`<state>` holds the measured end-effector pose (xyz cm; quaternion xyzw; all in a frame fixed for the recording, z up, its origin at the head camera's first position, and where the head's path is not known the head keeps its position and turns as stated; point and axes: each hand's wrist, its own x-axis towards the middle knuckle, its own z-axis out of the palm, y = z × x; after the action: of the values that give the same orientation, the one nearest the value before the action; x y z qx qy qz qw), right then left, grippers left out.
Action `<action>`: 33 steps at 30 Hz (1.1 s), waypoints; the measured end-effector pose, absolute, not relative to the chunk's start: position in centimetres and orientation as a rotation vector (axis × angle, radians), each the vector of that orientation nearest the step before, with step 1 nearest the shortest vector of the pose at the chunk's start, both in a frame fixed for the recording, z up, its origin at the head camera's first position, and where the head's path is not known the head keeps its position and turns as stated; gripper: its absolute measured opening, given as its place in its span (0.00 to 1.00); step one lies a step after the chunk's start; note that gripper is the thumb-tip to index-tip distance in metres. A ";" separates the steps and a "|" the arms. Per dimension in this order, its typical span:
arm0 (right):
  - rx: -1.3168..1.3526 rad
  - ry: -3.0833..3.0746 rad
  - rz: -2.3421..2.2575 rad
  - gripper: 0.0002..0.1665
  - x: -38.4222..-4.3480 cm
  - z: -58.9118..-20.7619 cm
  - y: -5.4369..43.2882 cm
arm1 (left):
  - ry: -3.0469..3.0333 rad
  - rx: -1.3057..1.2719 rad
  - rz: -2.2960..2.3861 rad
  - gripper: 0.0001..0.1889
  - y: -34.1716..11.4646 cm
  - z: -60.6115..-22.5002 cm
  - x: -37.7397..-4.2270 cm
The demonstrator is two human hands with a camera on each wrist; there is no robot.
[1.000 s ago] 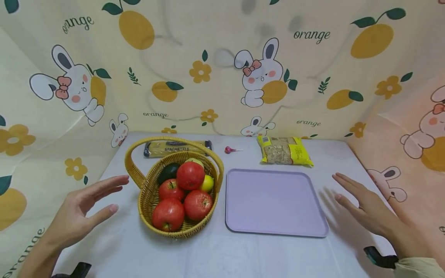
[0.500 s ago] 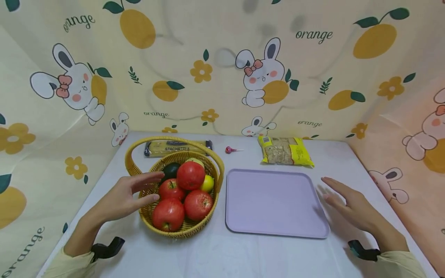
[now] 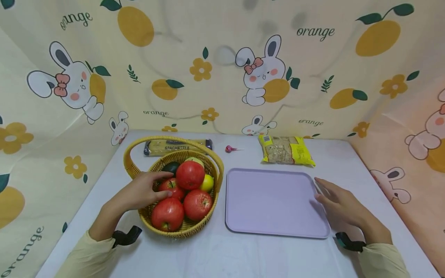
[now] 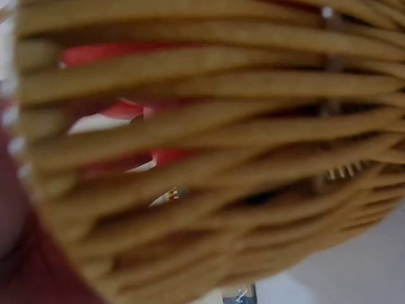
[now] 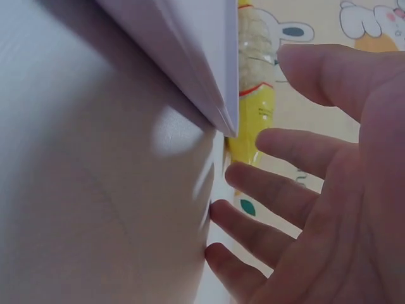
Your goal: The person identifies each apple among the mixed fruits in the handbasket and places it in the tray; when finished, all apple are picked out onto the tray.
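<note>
My left hand [image 3: 143, 190] reaches over the left rim of a woven basket [image 3: 144, 218], thumb and fingers spread on either side of a red apple [image 3: 177, 189]. Several other red apples [image 3: 167, 215], a dark green fruit [image 3: 170, 168] and a yellow lemon-like fruit [image 3: 207, 183] lie in the basket. The left wrist view is mostly filled by the basket's weave [image 4: 190, 133], with red showing through its gaps. At the right edge of a lilac tray [image 3: 274, 204] is my right hand [image 3: 342, 202], fingers extended and apart, holding nothing; its fingers [image 5: 278, 190] show beside the tray's corner.
A spaghetti pack [image 3: 177, 148] lies behind the basket, under its tall arched handle [image 3: 128, 166]. Farther back are a lollipop [image 3: 228, 149] and a yellow bag of oat-like flakes [image 3: 285, 150]. A printed curtain [image 3: 215, 88] encloses the white table [image 3: 222, 255].
My left hand has moved right, from outside the basket to over the apples in it. My right hand has come left to the tray's edge. Basket and tray stay put.
</note>
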<state>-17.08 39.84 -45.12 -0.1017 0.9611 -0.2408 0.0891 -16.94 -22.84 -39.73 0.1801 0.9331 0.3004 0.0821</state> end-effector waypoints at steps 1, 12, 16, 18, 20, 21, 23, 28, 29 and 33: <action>-0.295 2.851 -0.713 0.46 -17.2 -45.2 39.8 | 2.789 0.548 0.886 0.31 -22.7 -39.6 -17.1; -0.238 2.800 -0.688 0.50 -17.8 -45.5 39.3 | 2.744 0.548 0.934 0.33 -22.3 -39.8 -17.7; -0.257 2.810 -0.692 0.49 -17.9 -45.7 39.2 | 2.723 0.474 0.984 0.34 -22.0 -40.0 -17.7; -0.265 2.812 -0.692 0.49 -17.9 -45.7 39.3 | 2.730 0.441 0.989 0.35 -21.7 -40.0 -17.7; -0.266 2.810 -0.689 0.49 -17.9 -45.7 39.3 | 2.741 0.414 0.989 0.35 -21.3 -40.0 -17.8; -0.265 2.806 -0.688 0.49 -18.0 -45.7 39.3 | 2.753 0.396 0.982 0.36 -21.1 -40.0 -17.8; -0.263 2.804 -0.687 0.50 -17.9 -45.8 39.3 | 2.772 0.370 0.967 0.37 -20.6 -40.0 -17.8; -0.266 2.802 -0.705 0.50 -17.8 -45.8 39.4 | 2.826 0.304 0.930 0.42 -19.6 -40.3 -17.8; -0.268 2.801 -0.707 0.50 -17.8 -45.8 39.4 | 2.831 0.291 0.931 0.42 -19.4 -40.4 -17.7; -0.269 2.801 -0.701 0.50 -17.8 -45.8 39.4 | 2.854 0.263 0.951 0.41 -19.3 -40.7 -17.4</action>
<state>-17.76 39.42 -45.83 -0.0922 0.9589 -0.2399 0.1207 -17.40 -19.31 -40.73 0.0870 0.9434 0.3144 0.0609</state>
